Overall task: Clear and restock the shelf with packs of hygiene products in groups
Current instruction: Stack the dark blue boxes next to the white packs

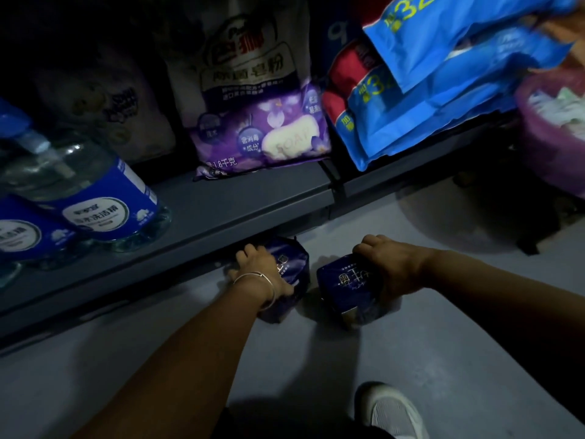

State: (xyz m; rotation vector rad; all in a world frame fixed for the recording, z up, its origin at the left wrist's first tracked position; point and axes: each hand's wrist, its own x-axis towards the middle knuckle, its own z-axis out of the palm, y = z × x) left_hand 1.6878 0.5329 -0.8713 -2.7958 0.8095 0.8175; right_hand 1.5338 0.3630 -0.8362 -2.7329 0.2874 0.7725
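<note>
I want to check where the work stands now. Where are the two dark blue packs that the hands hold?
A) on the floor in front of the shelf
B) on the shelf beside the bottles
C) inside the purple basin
A: both dark blue packs, the left and the right, sit on the grey floor below the shelf edge, one under each hand.

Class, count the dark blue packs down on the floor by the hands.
2. One pack sits at the shelf's edge under the left hand; the other pack lies beside it under the right hand. More may be hidden under the shelf.
</note>
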